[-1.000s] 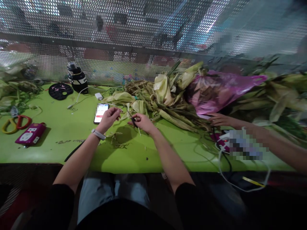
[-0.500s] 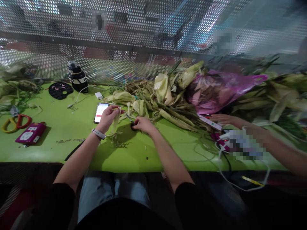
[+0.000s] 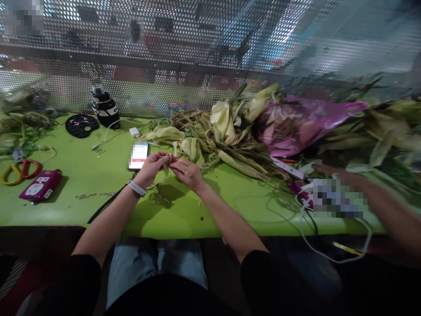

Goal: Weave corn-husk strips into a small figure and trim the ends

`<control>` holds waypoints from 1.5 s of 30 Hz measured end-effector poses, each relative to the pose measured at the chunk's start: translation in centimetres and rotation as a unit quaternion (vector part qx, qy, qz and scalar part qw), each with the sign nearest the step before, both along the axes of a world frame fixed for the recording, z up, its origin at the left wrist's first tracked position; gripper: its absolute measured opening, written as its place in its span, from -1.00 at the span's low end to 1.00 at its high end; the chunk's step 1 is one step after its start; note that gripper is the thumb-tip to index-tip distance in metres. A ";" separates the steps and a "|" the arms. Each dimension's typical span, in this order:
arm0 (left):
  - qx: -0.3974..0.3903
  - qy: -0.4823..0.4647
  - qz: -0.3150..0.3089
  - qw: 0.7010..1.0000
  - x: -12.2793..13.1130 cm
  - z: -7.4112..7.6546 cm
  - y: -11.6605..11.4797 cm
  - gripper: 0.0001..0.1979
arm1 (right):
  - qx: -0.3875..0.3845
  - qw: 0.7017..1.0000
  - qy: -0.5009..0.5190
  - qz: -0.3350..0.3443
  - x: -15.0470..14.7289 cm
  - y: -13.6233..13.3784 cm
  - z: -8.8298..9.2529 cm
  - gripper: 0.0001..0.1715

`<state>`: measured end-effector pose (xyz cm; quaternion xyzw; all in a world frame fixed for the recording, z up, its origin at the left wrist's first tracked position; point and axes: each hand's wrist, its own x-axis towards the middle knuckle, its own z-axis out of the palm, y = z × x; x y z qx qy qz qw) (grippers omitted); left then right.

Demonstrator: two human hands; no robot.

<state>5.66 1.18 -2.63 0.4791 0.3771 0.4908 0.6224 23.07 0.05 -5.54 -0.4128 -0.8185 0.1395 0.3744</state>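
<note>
My left hand [image 3: 153,166] and my right hand [image 3: 186,171] meet over the green table [image 3: 82,188], both pinched on a pale strip of corn husk [image 3: 168,164] held between them. A white watch band sits on my left wrist. Small husk scraps [image 3: 161,195] lie on the table under my hands. Just behind them spreads a heap of corn husks and leaves [image 3: 213,136]. A lit phone [image 3: 138,155] lies beside my left hand.
A pink plastic bag [image 3: 296,125] lies on the husk pile at right. Another person's arm [image 3: 371,197] reaches in from the right over cables. At left are scissors [image 3: 19,169], a magenta device [image 3: 39,186], a black disc [image 3: 81,125] and a bottle [image 3: 104,105]. A perforated metal screen stands behind.
My right hand has moved left from the dark item on the table and joined my left hand on the husk strip. The other person's hand has drawn back to the right.
</note>
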 end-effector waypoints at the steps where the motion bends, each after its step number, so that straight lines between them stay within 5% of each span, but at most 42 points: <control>1: 0.002 -0.002 0.001 1.000 0.0 0.0 0.0 -0.71 | -0.003 1.000 0.017 -0.004 0.0 0.0 -0.1 -0.71; 9: 0.060 0.063 0.014 0.996 0.1 -0.5 0.3 -0.68 | -0.127 0.971 0.185 -0.078 -0.3 -0.6 0.6 -0.70; 18: 0.043 0.062 -0.032 0.997 -0.2 -0.5 0.5 -0.63 | -0.257 0.917 0.303 -0.032 -0.6 0.2 0.4 -0.72; 24: 0.058 0.068 -0.065 0.994 -0.8 -0.1 0.3 -0.69 | -0.273 0.885 0.378 -0.007 -0.9 0.2 0.4 -0.68; 31: 0.142 0.107 -0.082 0.981 -1.0 0.3 0.4 -0.78 | -0.334 0.838 0.431 0.019 -0.7 0.4 0.5 -0.77; 36: 0.236 0.181 -0.050 0.953 -1.1 0.8 0.4 -0.84 | -0.341 0.835 0.431 0.031 -0.6 0.5 0.4 -0.76; 45: 0.260 0.167 -0.055 0.949 -1.1 0.1 0.6 -0.83 | -0.345 0.836 0.426 0.017 -0.6 0.6 0.5 -0.75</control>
